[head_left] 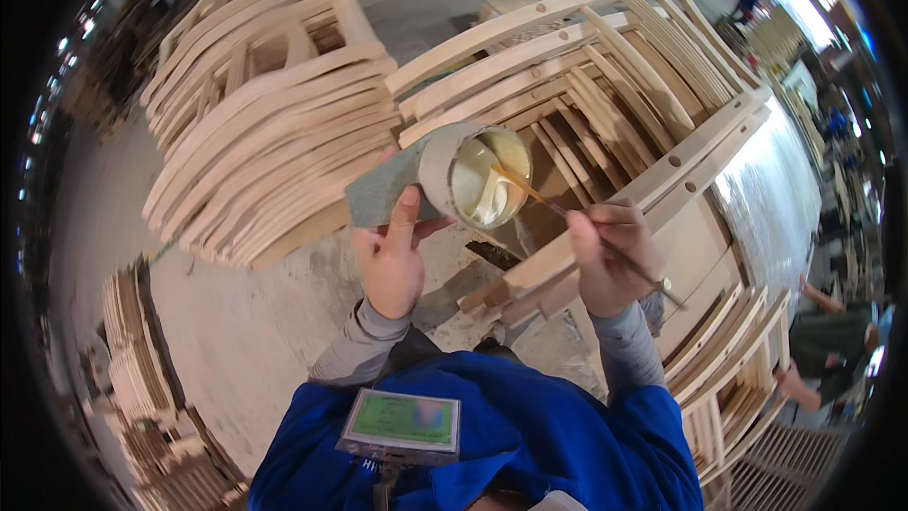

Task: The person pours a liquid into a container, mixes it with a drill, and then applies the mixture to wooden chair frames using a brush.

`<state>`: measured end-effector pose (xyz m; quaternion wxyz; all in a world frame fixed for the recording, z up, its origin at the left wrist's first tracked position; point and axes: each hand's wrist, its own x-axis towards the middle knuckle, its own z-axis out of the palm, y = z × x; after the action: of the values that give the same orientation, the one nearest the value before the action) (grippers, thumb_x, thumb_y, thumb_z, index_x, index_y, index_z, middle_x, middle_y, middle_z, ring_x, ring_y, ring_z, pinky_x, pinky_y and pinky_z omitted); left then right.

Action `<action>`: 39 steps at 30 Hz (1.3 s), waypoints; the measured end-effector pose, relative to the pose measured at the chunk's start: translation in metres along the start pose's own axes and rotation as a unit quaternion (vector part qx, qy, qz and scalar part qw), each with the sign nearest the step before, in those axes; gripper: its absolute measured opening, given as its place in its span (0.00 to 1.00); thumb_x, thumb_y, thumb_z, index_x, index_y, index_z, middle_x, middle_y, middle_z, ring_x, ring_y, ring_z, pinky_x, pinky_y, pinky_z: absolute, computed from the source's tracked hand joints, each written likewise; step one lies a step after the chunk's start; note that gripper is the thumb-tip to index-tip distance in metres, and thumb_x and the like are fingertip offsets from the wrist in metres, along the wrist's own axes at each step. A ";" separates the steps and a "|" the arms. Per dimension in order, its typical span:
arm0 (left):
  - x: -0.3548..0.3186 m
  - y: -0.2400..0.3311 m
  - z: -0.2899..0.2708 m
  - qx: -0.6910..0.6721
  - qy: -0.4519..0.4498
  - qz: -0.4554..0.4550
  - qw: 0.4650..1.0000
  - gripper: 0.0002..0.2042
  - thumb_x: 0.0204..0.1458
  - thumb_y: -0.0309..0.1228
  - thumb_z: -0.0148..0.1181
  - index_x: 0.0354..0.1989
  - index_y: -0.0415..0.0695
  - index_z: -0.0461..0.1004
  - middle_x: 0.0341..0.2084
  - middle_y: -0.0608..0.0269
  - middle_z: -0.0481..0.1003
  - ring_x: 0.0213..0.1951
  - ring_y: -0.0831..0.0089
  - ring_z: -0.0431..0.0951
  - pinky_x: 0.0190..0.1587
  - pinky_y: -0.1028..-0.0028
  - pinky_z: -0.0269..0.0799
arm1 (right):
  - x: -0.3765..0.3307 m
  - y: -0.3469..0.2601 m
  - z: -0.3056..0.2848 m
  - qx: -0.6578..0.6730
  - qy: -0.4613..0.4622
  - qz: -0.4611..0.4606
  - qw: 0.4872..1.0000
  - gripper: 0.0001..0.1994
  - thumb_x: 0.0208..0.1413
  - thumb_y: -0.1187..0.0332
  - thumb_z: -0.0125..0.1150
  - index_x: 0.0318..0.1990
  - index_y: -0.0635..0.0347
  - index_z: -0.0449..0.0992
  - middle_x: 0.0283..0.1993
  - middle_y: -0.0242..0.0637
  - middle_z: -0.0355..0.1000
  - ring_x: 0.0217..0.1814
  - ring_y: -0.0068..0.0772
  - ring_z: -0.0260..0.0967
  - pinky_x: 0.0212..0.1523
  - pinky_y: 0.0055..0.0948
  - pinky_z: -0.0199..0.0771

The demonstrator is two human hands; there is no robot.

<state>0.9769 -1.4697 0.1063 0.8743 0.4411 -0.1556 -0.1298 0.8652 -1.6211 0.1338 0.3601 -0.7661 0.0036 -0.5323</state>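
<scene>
Altogether one cup (478, 175), one brush (577, 222).

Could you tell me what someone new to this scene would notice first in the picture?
At the centre, the left hand tilts a round tub of pale creamy liquid, with a grey cloth held against it. The right hand dips a thin stick into the tub. Around them lie stacks of pale curved wooden chair frames, upper left and right, on a grey floor.
</scene>
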 end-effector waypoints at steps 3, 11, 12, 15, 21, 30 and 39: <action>0.041 0.018 -0.035 0.017 -0.040 -0.029 0.999 0.23 0.56 0.28 0.48 0.59 0.36 0.53 0.45 0.56 0.69 0.40 0.71 0.73 0.36 0.72 0.76 | 0.019 0.003 0.040 -0.136 -0.079 -0.111 0.981 0.12 0.34 0.81 0.67 0.23 0.62 0.68 0.28 0.37 0.67 0.26 0.33 0.61 0.25 0.25 0.60; 0.117 0.035 -0.089 0.057 -0.078 -0.088 0.991 0.23 0.56 0.30 0.49 0.58 0.35 0.54 0.46 0.57 0.69 0.41 0.72 0.73 0.35 0.73 0.76 | 0.057 -0.023 0.093 -0.093 -0.235 0.095 0.963 0.11 0.30 0.88 0.56 0.21 0.61 0.70 0.31 0.35 0.63 0.32 0.32 0.61 0.31 0.27 0.61; 0.125 0.033 -0.091 0.056 -0.078 -0.091 0.991 0.23 0.55 0.30 0.49 0.58 0.35 0.54 0.46 0.57 0.69 0.41 0.72 0.73 0.35 0.73 0.76 | 0.063 -0.023 0.093 -0.084 -0.253 0.104 0.958 0.11 0.29 0.89 0.55 0.20 0.61 0.70 0.31 0.35 0.64 0.32 0.32 0.61 0.32 0.27 0.61; 0.152 0.020 -0.092 0.036 -0.097 -0.102 0.989 0.23 0.55 0.29 0.49 0.58 0.35 0.54 0.47 0.57 0.68 0.41 0.72 0.73 0.35 0.73 0.77 | 0.083 -0.017 0.083 -0.041 -0.257 0.125 0.958 0.12 0.27 0.90 0.52 0.19 0.61 0.72 0.31 0.34 0.65 0.32 0.31 0.62 0.32 0.27 0.61; 0.206 -0.012 -0.069 -0.042 -0.146 -0.168 0.974 0.22 0.56 0.27 0.47 0.58 0.36 0.54 0.48 0.56 0.66 0.44 0.68 0.73 0.39 0.68 0.77 | 0.100 0.027 0.069 0.022 -0.059 0.180 0.982 0.06 0.42 0.85 0.59 0.29 0.66 0.75 0.36 0.42 0.72 0.37 0.32 0.69 0.38 0.25 0.71; 0.273 -0.027 -0.029 -0.050 -0.241 -0.140 0.959 0.23 0.56 0.26 0.46 0.59 0.38 0.50 0.49 0.55 0.64 0.48 0.67 0.69 0.42 0.65 0.76 | 0.115 0.061 0.095 0.074 0.136 0.213 0.965 0.06 0.48 0.87 0.53 0.32 0.70 0.66 0.38 0.50 0.70 0.39 0.34 0.71 0.40 0.28 0.74; 0.323 -0.046 0.006 -0.064 -0.277 -0.056 0.957 0.25 0.55 0.28 0.49 0.58 0.32 0.50 0.48 0.52 0.65 0.47 0.68 0.69 0.45 0.66 0.73 | 0.130 0.091 0.138 -0.126 0.161 0.138 0.969 0.10 0.44 0.85 0.59 0.32 0.67 0.65 0.34 0.51 0.72 0.37 0.37 0.73 0.33 0.25 0.74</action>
<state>1.2666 -1.6180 0.1230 0.8144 0.3390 -0.3581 -0.3059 1.0688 -1.6635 0.1650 0.3248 -0.7018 0.2342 -0.5892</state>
